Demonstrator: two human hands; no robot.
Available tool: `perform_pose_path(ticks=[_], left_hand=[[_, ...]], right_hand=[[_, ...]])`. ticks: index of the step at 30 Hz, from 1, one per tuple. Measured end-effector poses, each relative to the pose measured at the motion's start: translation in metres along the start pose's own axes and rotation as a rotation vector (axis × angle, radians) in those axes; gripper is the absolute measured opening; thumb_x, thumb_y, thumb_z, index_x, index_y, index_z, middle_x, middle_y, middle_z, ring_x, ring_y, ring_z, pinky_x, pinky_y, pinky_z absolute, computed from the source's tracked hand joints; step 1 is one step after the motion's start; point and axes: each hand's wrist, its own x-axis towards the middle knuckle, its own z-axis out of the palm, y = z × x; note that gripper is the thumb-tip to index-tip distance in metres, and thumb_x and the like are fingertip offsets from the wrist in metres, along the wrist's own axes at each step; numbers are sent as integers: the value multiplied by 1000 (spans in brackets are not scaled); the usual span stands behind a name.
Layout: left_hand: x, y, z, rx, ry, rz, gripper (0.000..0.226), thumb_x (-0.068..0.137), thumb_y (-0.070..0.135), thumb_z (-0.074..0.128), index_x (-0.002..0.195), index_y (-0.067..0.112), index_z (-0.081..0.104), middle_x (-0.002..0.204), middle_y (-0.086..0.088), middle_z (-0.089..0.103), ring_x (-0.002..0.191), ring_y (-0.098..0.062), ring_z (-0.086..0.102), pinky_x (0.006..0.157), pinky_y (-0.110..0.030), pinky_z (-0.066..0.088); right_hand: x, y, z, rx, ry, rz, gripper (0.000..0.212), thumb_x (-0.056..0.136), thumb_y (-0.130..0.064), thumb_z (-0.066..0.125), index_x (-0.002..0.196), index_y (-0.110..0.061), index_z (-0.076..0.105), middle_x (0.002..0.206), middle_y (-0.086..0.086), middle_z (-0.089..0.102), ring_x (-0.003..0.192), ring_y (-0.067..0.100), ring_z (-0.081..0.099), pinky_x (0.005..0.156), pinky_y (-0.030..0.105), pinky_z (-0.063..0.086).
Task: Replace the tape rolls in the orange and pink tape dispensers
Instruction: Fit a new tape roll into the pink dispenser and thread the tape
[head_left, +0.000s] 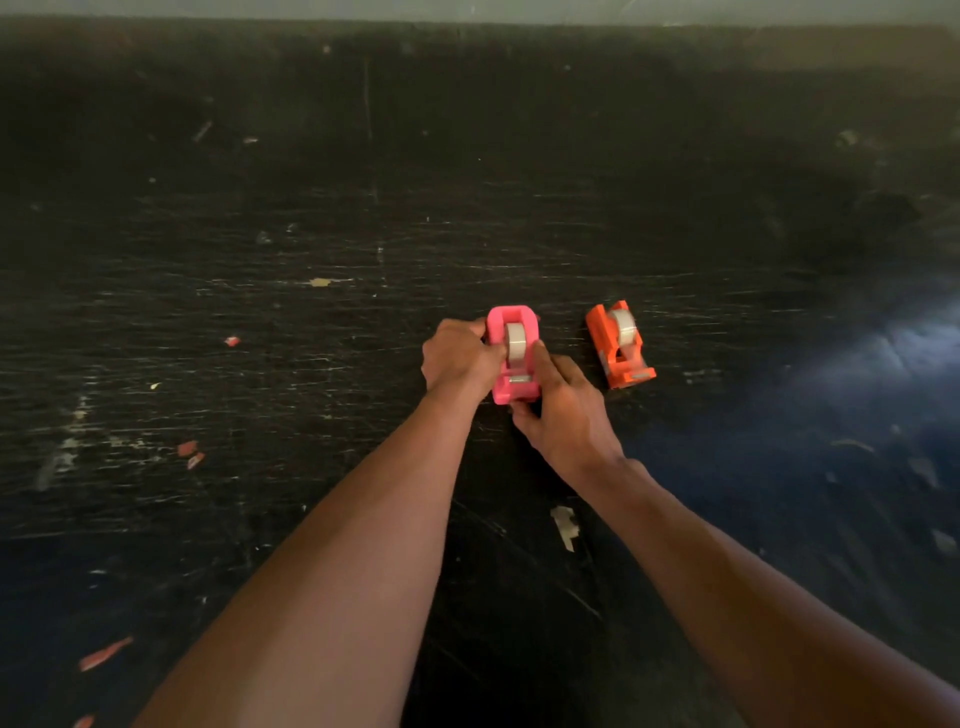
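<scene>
Our left hand (460, 358) is curled around the left side of the pink dispenser (511, 314), knuckles up, its fingers wrapped against the wall of the housing. Our right hand (563, 410) grips the same dispenser from the near right: we see the forefinger lying along the right wall up to the tape roll (515, 340), and the thumb tucked at the near end, by the cutter. Whether the forefinger actually touches the roll we cannot tell. Both forearms reach in from the bottom edge and meet at this one thing.

The pink dispenser stands on the tabletop (311, 234) a little right of centre, its long axis running away from us, with the pale roll seated upright in its slot.

Just to its right, apart from it and from both hands, stands the orange dispenser (602, 332), turned slightly askew, with a second roll (623, 325) sitting in it and its cutter end toward us.

The tabletop is black, scratched and scuffed. We see red scraps (187, 449) lying well to the left and a pale scrap (566, 525) between our forearms.
</scene>
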Motion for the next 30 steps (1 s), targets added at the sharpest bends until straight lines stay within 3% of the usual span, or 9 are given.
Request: perform_pose_path(ticks=[3, 9, 30], left_hand=[[2, -1, 1, -37, -36, -17, 46, 91, 12, 69, 135, 22, 62, 127, -6, 70, 109, -22, 69, 93, -41, 60], [4, -5, 0, -164, -51, -91, 53, 87, 10, 74, 137, 23, 60, 134, -7, 66, 109, -21, 69, 92, -41, 60], [-5, -17, 0, -231, -61, -45, 41, 93, 14, 67, 134, 17, 63, 127, -9, 71, 104, -21, 72, 93, -41, 60]], right_hand=[[-1, -1, 0, 10, -2, 12, 74, 91, -18, 64, 154, -12, 26, 129, 15, 54, 111, 26, 59, 92, 31, 47], [-2, 0, 2, 13, -12, 13, 74, 94, -18, 62, 156, -10, 22, 130, 16, 55, 113, 26, 58, 97, 35, 48], [-1, -9, -5, 4, -87, 115, 74, 96, -17, 56, 157, -12, 14, 126, 17, 55, 110, 30, 59, 95, 40, 50]])
